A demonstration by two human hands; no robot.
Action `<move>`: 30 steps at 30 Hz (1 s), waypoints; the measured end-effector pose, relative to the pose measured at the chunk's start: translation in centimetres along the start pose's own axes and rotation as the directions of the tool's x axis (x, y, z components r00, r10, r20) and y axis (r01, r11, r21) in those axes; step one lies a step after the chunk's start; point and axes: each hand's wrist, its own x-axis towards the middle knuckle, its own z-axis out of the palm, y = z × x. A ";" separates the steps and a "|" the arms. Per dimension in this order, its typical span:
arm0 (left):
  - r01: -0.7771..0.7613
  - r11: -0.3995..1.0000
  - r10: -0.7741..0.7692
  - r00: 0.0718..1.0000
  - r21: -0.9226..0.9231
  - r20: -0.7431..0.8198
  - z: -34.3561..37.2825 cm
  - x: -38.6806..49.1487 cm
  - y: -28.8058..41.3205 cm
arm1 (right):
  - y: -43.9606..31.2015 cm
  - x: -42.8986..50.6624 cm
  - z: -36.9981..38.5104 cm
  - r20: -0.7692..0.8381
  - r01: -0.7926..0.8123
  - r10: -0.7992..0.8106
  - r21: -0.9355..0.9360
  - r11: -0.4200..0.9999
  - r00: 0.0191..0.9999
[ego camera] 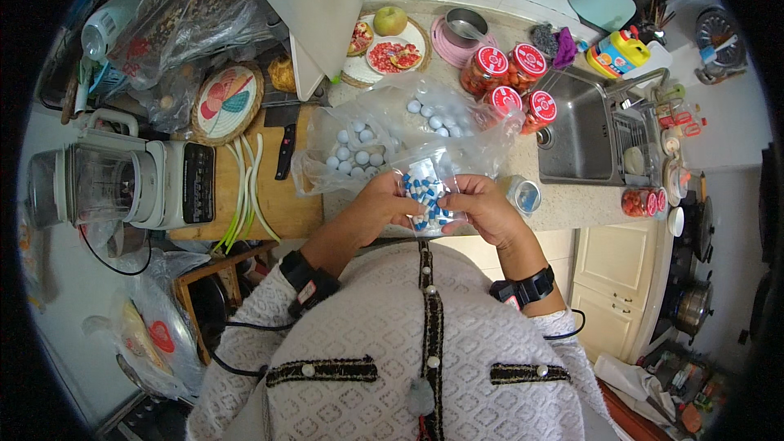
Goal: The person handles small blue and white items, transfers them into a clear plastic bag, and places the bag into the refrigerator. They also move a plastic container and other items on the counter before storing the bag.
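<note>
Between them, my left hand (383,203) and my right hand (487,208) grip the two sides of a small clear plastic bag (427,201) of blue-and-white capsules. It is held at the counter's front edge. Just beyond it, thin translucent plastic bags (392,128) lie on the counter. Through one I see several round white balls (352,152) on the left, and more white balls (438,119) show farther back on the right. An uncovered glass jar (524,195) stands just right of my right hand.
Several red-lidded jars (507,76) with red contents stand beside the steel sink (576,128). A wooden cutting board (269,196) on the left bears green onions (247,190) and a black-handled knife (285,153). Farther left is a blender (122,180). Pomegranate pieces (392,56) and an apple (390,21) sit at the back.
</note>
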 end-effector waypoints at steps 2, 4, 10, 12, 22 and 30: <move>0.006 1.000 -0.006 1.000 0.011 -0.004 -0.1 -0.1 0.0 | 0.0 0.1 0.0 -0.001 -0.002 0.002 0.000 1.000 1.000; 0.009 0.994 -0.009 1.000 -0.105 0.003 -0.3 -0.4 0.1 | 0.0 0.2 0.0 0.002 0.001 -0.001 -0.008 1.000 1.000; 0.010 0.962 0.004 0.999 -0.273 0.051 -0.7 -0.8 0.5 | 0.1 0.3 0.0 0.015 0.017 -0.017 0.002 1.000 1.000; 0.022 0.972 -0.014 0.999 -0.234 0.034 -0.6 -0.9 0.6 | 0.1 0.3 0.1 0.008 0.011 -0.011 0.001 1.000 1.000; 0.016 0.998 -0.016 1.000 -0.056 0.002 0.3 -0.4 0.2 | 0.3 0.1 0.0 0.026 0.021 -0.021 0.002 1.000 0.999; -0.025 0.998 0.023 0.999 -0.063 -0.031 0.0 0.0 -0.2 | 0.3 0.0 -0.4 0.002 -0.005 0.005 0.083 0.997 1.000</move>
